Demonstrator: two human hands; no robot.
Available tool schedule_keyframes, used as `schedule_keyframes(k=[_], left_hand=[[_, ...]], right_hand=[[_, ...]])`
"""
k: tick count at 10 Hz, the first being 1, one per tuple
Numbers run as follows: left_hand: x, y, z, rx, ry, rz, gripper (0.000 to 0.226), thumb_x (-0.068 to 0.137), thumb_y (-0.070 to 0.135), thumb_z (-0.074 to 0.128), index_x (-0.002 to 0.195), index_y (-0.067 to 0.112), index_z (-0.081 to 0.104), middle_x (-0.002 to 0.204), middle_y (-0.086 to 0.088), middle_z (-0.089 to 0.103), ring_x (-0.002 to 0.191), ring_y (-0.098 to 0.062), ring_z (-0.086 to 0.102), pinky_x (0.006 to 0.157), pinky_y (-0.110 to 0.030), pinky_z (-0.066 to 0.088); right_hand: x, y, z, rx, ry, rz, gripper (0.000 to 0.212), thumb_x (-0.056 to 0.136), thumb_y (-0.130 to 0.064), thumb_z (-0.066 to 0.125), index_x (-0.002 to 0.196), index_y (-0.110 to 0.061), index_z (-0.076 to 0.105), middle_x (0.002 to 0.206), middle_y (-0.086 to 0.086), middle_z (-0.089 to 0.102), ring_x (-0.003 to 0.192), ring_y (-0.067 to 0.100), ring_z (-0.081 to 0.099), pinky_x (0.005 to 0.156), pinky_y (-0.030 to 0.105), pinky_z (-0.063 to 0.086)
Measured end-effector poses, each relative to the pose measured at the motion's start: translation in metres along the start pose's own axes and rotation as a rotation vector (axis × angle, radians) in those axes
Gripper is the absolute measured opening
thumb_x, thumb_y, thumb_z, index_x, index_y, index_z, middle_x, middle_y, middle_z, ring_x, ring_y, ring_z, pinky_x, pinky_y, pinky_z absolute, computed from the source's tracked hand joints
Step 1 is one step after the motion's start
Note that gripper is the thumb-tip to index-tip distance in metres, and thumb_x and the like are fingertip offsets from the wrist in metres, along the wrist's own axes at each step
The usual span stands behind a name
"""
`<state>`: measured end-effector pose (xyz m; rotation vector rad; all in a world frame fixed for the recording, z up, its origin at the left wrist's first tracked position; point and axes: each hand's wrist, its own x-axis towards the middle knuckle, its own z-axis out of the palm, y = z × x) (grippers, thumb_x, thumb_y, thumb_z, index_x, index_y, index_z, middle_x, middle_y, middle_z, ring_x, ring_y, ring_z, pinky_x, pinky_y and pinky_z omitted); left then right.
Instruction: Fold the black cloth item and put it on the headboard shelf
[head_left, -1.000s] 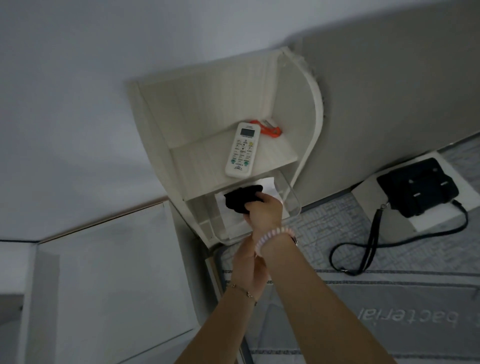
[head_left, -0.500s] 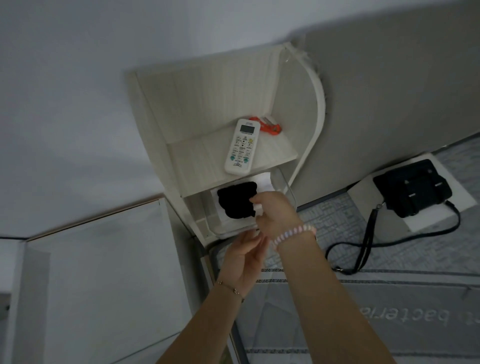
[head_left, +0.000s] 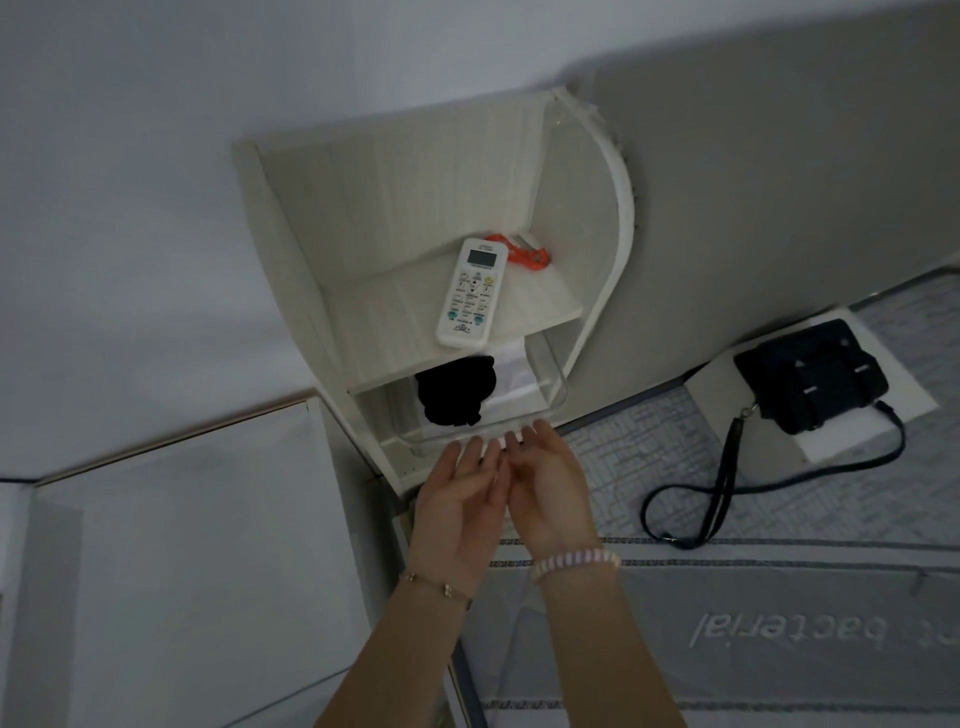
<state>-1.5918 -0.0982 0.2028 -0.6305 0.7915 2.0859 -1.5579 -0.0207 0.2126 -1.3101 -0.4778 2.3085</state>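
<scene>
remote control (head_left: 471, 293) above black cloth (head_left: 456, 391) in clear tray (head_left: 551, 382) | our left hand (head_left: 457, 509), right hand (head_left: 551, 491) now withdrawn; both open, empty

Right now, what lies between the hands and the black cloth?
In the head view, only the front wall of the clear tray separates the left hand and right hand from the black cloth.

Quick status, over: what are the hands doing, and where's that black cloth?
Left hand and right hand open, empty, by the clear bin. Black cloth bunched inside it, under the remote. Nothing in the way.
</scene>
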Motion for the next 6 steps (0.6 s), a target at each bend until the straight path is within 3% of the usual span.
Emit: schedule_keyframes(k=[1,2,3,5,6], left_hand=[[0.008,0.010,0.005,-0.008,-0.010,0.005,0.069,0.093,-0.021,0.038,0.153,0.009,0.025,0.148,-0.014,0.042,0.127,-0.030,0.049,0.115,-0.044,0.035],[0.019,0.018,0.006,-0.005,-0.002,0.020,0.066,0.093,-0.021,0.037,0.153,0.006,0.027,0.155,-0.015,0.038,0.125,-0.029,0.050,0.110,-0.042,0.038],[0.025,0.021,0.009,-0.001,-0.014,0.013,0.065,0.092,-0.021,0.038,0.151,0.003,0.030,0.147,-0.016,0.044,0.117,-0.027,0.056,0.106,-0.042,0.040],[0.025,0.017,0.006,0.016,-0.047,0.009,0.068,0.093,-0.020,0.039,0.154,0.007,0.027,0.158,-0.013,0.036,0.139,-0.030,0.042,0.111,-0.043,0.038],[0.020,0.010,0.005,0.078,-0.051,0.012,0.066,0.094,-0.017,0.040,0.153,0.008,0.027,0.158,-0.011,0.037,0.140,-0.030,0.043,0.113,-0.042,0.037]], right_hand=[[0.011,-0.004,0.009,-0.047,-0.019,0.014,0.070,0.090,0.023,0.034,0.152,-0.008,0.031,0.159,0.012,0.031,0.141,0.028,0.039,0.112,0.041,0.038],[0.021,-0.006,0.020,-0.068,-0.058,0.007,0.073,0.089,0.023,0.036,0.153,-0.012,0.031,0.160,0.009,0.031,0.142,0.028,0.038,0.109,0.039,0.040],[0.030,-0.009,0.026,-0.081,-0.064,-0.019,0.076,0.088,0.025,0.035,0.154,-0.013,0.027,0.161,0.009,0.029,0.144,0.028,0.035,0.109,0.039,0.039],[0.031,-0.011,0.020,-0.144,-0.103,-0.027,0.075,0.088,0.025,0.037,0.153,-0.013,0.031,0.160,0.008,0.031,0.143,0.026,0.036,0.110,0.037,0.038],[0.028,-0.008,0.014,-0.196,-0.095,-0.022,0.070,0.089,0.022,0.039,0.152,-0.010,0.034,0.159,0.010,0.033,0.143,0.026,0.037,0.113,0.038,0.036]])
